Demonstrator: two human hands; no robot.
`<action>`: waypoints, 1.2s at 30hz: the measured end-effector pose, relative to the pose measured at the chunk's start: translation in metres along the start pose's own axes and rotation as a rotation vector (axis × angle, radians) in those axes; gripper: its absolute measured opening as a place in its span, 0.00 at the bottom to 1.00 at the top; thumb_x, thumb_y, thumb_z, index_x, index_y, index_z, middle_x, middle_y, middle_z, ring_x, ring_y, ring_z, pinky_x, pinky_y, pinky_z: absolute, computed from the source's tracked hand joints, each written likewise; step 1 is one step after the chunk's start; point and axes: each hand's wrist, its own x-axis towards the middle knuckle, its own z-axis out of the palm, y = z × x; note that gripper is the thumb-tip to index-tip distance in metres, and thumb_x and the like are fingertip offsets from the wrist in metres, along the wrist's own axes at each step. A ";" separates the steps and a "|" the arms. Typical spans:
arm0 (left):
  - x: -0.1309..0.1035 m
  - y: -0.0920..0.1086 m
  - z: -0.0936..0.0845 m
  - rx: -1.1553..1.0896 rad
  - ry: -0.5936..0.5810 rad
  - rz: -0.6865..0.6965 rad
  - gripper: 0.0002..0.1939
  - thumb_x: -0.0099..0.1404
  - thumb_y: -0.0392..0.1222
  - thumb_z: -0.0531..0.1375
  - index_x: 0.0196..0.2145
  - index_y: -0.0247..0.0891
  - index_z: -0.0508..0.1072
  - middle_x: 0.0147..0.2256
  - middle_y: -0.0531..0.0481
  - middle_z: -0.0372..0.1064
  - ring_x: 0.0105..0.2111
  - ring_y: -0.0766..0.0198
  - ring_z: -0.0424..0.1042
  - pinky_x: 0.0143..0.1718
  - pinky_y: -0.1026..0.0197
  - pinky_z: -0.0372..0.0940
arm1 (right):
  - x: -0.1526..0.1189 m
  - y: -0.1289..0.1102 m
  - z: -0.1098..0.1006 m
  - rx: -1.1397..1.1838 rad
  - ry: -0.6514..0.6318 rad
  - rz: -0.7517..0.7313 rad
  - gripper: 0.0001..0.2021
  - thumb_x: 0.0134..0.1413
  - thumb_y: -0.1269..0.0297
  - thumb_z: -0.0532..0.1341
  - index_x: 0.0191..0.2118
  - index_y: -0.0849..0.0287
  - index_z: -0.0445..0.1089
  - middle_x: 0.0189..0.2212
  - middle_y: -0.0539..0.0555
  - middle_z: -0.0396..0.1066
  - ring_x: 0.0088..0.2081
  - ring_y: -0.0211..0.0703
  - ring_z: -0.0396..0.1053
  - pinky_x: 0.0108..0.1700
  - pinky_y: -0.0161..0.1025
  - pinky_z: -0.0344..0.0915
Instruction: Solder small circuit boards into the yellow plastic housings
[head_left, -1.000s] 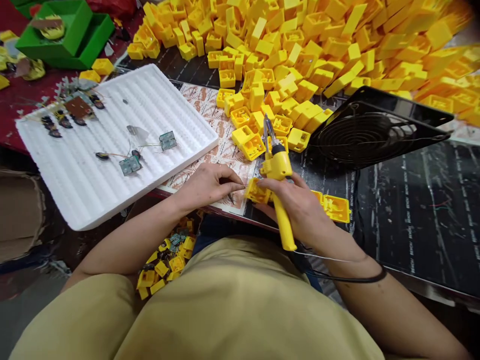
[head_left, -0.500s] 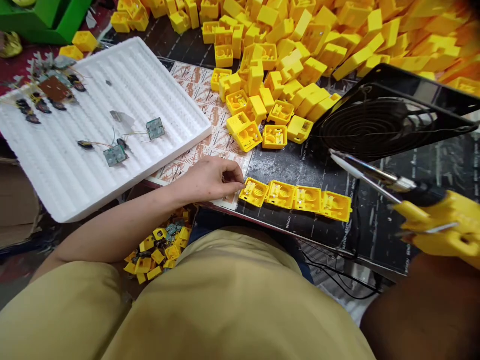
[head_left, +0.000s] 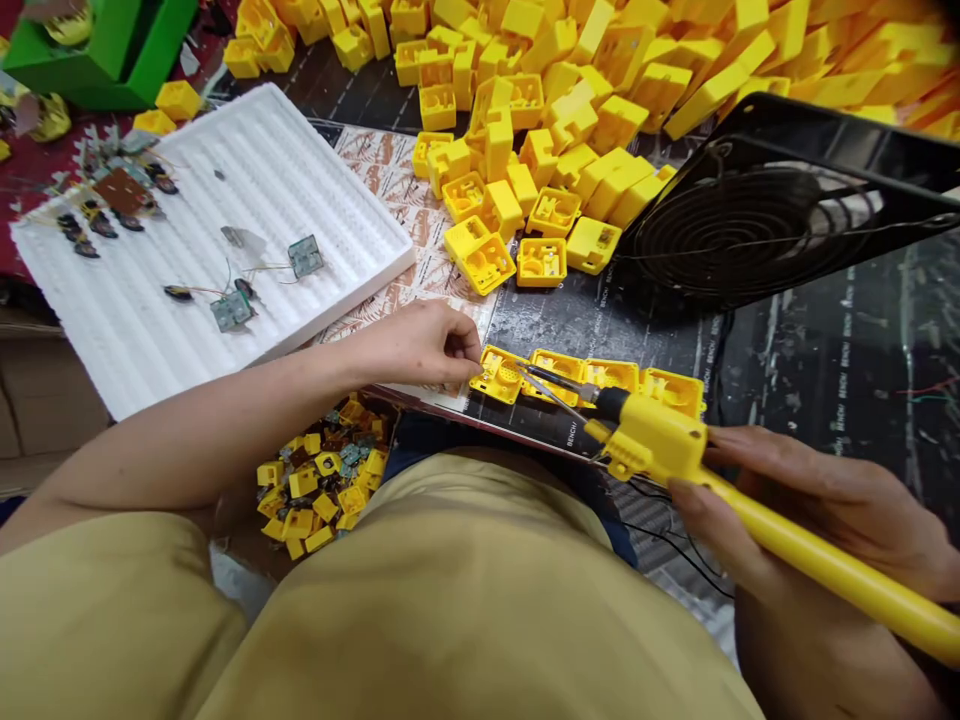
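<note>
My right hand (head_left: 817,520) is wrapped round the yellow handle of a soldering iron (head_left: 664,440) with a solder-feed tube. Its metal tip reaches over the leftmost of several open yellow plastic cases (head_left: 611,378) set in a row along the table's near edge; whether it touches cannot be told. At the left end of that row, my left hand (head_left: 427,345) is closed, thumb and forefinger pinching the corner of the leftmost yellow case (head_left: 501,374). Small metal parts and a round speaker grille pattern show inside the cases.
A white foam board (head_left: 300,170) on the left carries circuit boards (head_left: 231,311) with wired parts. Yellow cases (head_left: 570,110) are heaped at the back. A black fan (head_left: 739,230) leans at right. Below my left arm lies a pile of cases and boards (head_left: 322,485).
My right hand has come into view, bringing the soldering iron left and down from the right side to the leftmost case. My left hand stays at that case's corner.
</note>
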 end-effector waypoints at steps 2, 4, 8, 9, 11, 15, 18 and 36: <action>0.000 0.004 -0.002 0.058 -0.024 0.005 0.01 0.52 0.35 0.62 0.25 0.36 0.75 0.23 0.54 0.73 0.23 0.68 0.69 0.27 0.66 0.58 | 0.003 -0.002 0.000 0.005 -0.101 -0.120 0.17 0.48 0.68 0.71 0.44 0.51 0.71 0.32 0.53 0.74 0.32 0.43 0.75 0.30 0.38 0.76; 0.002 0.010 -0.004 0.109 -0.040 0.011 0.01 0.51 0.33 0.63 0.23 0.36 0.75 0.21 0.55 0.71 0.22 0.70 0.67 0.27 0.66 0.56 | 0.010 0.001 0.002 0.013 -0.231 -0.405 0.13 0.51 0.68 0.69 0.42 0.53 0.68 0.26 0.50 0.72 0.26 0.38 0.73 0.23 0.30 0.72; 0.006 0.018 -0.006 0.197 -0.066 -0.016 0.03 0.49 0.32 0.63 0.22 0.37 0.74 0.20 0.56 0.69 0.21 0.69 0.64 0.26 0.65 0.52 | 0.019 0.009 0.005 -0.091 -0.321 -0.512 0.05 0.58 0.65 0.64 0.36 0.55 0.65 0.26 0.49 0.70 0.26 0.33 0.71 0.26 0.26 0.70; 0.006 0.020 -0.006 0.220 -0.075 -0.023 0.03 0.49 0.32 0.63 0.22 0.37 0.74 0.20 0.55 0.69 0.21 0.69 0.64 0.26 0.65 0.52 | 0.019 0.009 0.005 -0.107 -0.336 -0.513 0.05 0.58 0.65 0.64 0.35 0.55 0.65 0.26 0.49 0.70 0.26 0.33 0.71 0.28 0.26 0.71; 0.006 0.023 -0.007 0.262 -0.090 -0.038 0.03 0.49 0.32 0.63 0.22 0.37 0.74 0.20 0.55 0.69 0.21 0.69 0.64 0.26 0.65 0.52 | 0.018 0.010 0.005 -0.120 -0.368 -0.533 0.06 0.58 0.65 0.64 0.35 0.55 0.65 0.27 0.48 0.70 0.27 0.33 0.71 0.29 0.28 0.72; 0.006 0.030 -0.010 0.335 -0.148 -0.074 0.02 0.49 0.35 0.62 0.25 0.37 0.74 0.22 0.55 0.69 0.23 0.68 0.64 0.27 0.64 0.53 | 0.018 0.005 0.006 -0.122 -0.372 -0.586 0.07 0.55 0.68 0.66 0.34 0.58 0.66 0.28 0.50 0.72 0.28 0.34 0.72 0.31 0.30 0.73; 0.006 0.035 -0.013 0.379 -0.198 -0.096 0.03 0.50 0.36 0.61 0.26 0.37 0.75 0.24 0.54 0.70 0.24 0.68 0.65 0.28 0.64 0.53 | 0.021 0.000 0.006 -0.113 -0.388 -0.639 0.09 0.49 0.74 0.69 0.35 0.63 0.68 0.29 0.54 0.73 0.32 0.37 0.73 0.34 0.34 0.73; 0.009 0.037 -0.010 0.478 -0.190 -0.069 0.04 0.51 0.38 0.62 0.27 0.37 0.75 0.24 0.54 0.69 0.25 0.68 0.63 0.29 0.63 0.52 | 0.025 0.006 -0.015 -0.171 -0.378 -0.503 0.05 0.63 0.64 0.61 0.36 0.59 0.67 0.29 0.52 0.71 0.33 0.30 0.69 0.38 0.31 0.68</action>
